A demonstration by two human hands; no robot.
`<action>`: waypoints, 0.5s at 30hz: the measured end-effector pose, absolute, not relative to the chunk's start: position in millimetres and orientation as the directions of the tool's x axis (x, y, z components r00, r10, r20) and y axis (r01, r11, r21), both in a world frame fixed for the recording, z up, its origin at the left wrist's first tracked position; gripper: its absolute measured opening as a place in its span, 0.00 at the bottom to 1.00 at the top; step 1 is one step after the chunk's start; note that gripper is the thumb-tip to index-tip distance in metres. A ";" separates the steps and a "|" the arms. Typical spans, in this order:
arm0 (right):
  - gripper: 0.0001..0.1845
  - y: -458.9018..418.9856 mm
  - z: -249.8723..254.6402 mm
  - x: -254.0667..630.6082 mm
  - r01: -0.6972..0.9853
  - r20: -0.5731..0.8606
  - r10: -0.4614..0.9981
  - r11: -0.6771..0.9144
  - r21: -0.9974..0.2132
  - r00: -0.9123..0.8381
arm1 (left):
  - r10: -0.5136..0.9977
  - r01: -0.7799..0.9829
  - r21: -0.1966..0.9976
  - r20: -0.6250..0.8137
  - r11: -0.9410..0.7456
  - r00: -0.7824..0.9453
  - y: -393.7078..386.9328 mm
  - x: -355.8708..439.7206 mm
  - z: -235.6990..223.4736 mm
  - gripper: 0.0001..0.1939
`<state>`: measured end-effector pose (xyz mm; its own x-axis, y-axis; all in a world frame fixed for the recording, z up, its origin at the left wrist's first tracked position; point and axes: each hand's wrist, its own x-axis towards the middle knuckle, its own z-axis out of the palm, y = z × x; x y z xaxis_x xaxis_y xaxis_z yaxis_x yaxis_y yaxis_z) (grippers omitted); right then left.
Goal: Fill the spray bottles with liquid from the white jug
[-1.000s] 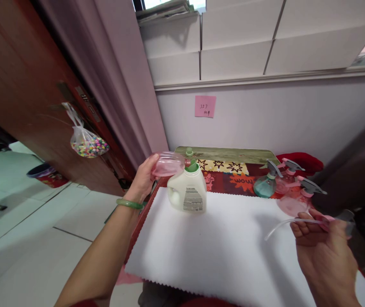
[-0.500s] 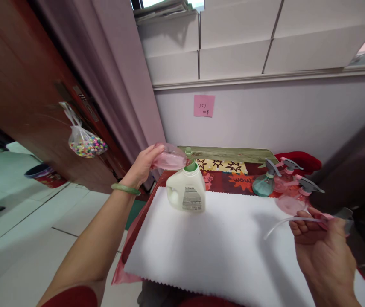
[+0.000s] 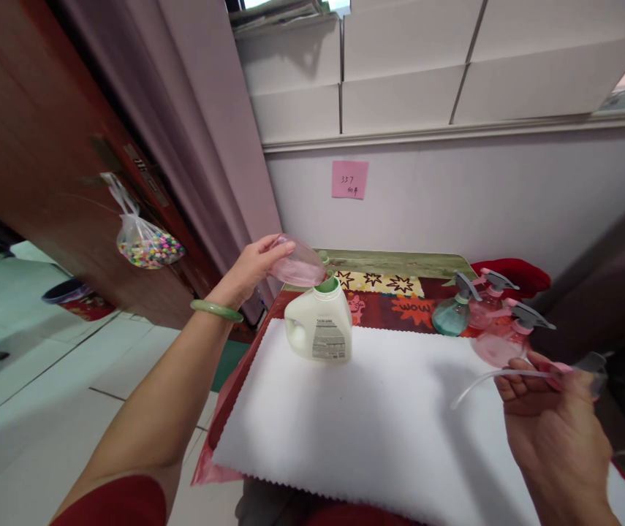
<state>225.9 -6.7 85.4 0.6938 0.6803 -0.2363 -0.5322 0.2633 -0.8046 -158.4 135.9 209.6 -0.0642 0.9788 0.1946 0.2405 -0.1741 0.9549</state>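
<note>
My left hand, with a green bangle on the wrist, grips a pink see-through bottle tipped over with its mouth at the green spout of a white detergent jug. The jug stands upright at the far left of a white mat. My right hand is closed round a grey-and-pink spray head whose thin clear tube sticks out to the left over the mat.
Three spray bottles, one teal and two pink, stand at the mat's far right. A pink note is stuck on the wall. A bag of coloured beads hangs from the brown door at the left.
My left hand has lifted the base of the pink bottle, so it now tilts more steeply down into the jug's spout. My right hand has barely moved.
</note>
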 end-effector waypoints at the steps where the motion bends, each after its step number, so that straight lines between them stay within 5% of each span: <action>1: 0.18 -6.6 85.9 225.7 -0.534 -0.238 0.682 0.261 -0.804 0.692 | 0.977 0.247 0.952 0.203 -0.182 -0.060 135.8 -157.4 211.0 0.24; 15: 0.20 -8.9 78.2 225.5 -0.517 -0.186 0.722 0.268 -0.813 0.666 | 0.949 0.537 0.808 0.311 -0.241 -0.042 136.9 -148.0 229.2 0.29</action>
<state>225.5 -8.9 78.2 0.6665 0.7220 -0.1860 -0.5173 0.2682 -0.8127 -148.0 136.9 229.2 -0.0415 0.9494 0.3112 0.5367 -0.2415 0.8085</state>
